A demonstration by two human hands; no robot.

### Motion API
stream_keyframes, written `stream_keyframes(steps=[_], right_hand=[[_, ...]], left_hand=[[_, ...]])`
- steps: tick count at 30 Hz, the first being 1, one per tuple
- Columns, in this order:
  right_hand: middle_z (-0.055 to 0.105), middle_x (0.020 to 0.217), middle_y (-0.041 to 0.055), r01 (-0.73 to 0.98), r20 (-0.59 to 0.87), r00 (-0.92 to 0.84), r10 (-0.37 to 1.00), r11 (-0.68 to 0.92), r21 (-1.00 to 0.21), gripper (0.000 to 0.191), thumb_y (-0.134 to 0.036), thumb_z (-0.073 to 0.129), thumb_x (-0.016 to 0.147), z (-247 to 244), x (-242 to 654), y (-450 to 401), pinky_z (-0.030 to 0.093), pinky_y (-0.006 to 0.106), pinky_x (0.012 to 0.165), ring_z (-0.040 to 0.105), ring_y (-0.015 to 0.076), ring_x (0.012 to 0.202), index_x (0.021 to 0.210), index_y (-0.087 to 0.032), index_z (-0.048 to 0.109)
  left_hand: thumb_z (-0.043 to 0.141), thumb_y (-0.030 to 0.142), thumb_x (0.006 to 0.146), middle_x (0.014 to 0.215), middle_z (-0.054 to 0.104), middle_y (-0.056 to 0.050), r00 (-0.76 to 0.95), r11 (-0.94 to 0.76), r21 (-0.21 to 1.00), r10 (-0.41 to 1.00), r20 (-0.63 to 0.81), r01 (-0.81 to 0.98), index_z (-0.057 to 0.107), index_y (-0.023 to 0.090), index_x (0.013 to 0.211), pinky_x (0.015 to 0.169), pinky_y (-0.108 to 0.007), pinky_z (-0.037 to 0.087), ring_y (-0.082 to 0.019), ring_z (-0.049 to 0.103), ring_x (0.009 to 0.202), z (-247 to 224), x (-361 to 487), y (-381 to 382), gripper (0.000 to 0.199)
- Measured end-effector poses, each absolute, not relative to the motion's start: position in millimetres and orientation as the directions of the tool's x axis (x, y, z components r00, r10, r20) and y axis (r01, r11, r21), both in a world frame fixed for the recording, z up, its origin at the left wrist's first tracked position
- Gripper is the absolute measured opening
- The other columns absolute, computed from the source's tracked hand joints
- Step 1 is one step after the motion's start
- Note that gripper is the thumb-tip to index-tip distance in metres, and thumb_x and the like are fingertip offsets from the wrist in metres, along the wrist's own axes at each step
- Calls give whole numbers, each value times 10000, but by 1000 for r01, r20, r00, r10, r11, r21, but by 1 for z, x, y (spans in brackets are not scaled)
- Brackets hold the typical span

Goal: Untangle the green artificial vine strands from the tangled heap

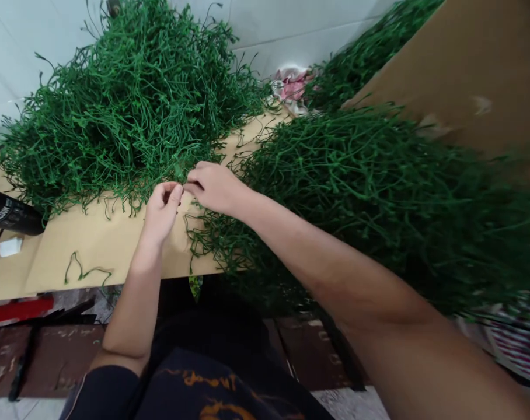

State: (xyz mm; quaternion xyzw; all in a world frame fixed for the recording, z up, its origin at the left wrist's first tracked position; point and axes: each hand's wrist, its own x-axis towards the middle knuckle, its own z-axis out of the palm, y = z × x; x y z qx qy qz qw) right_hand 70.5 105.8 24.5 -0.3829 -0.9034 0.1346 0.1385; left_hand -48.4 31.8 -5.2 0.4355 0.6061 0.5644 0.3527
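Thin green plastic stems lie in a tall pile at the upper left and in a wide, lower pile on the right. My left hand is pinched closed over the cardboard sheet, in front of the left pile. Touching or nearly touching its fingertips is my right hand, its fingers also pinched. Whatever sits between the fingertips is too small to make out. A loose stem piece rests near the cardboard's front edge.
A black bottle lies at the left edge beside a white scrap. An upright cardboard panel stands at the upper right. Pink and white cloth sits by the tiled wall. Striped fabric shows at lower right.
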Motion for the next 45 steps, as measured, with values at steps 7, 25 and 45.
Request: stream_keyframes(steps=[7, 25, 45], right_hand=[[537, 1077, 205, 592, 175, -769, 615, 788, -165, 399, -311, 442, 888, 15, 57, 64, 404, 378, 824, 478, 301, 1051, 1118, -24, 594], [619, 977, 112, 641, 165, -715, 679, 732, -233, 278, -230, 408, 902, 3, 64, 73, 368, 320, 804, 522, 217, 943, 1006, -113, 637], [669, 888, 124, 462, 100, -863, 495, 855, -236, 283, -78, 402, 818, 1, 58, 22, 396, 327, 798, 561, 197, 813, 930, -87, 662]], left_hand=[[645, 395, 735, 513, 388, 83, -329, 110, 959, 924, -195, -260, 439, 173, 665, 425, -156, 308, -31, 380, 427, -28, -58, 51, 310], [666, 363, 748, 469, 322, 101, -201, 170, 903, 943, -266, -395, 468, 166, 686, 385, -128, 227, -8, 321, 370, -32, -69, 47, 286], [468, 173, 889, 428, 317, 102, -620, 56, 947, 743, -251, -316, 408, 172, 657, 373, -163, 187, -20, 269, 341, -48, -66, 78, 239]])
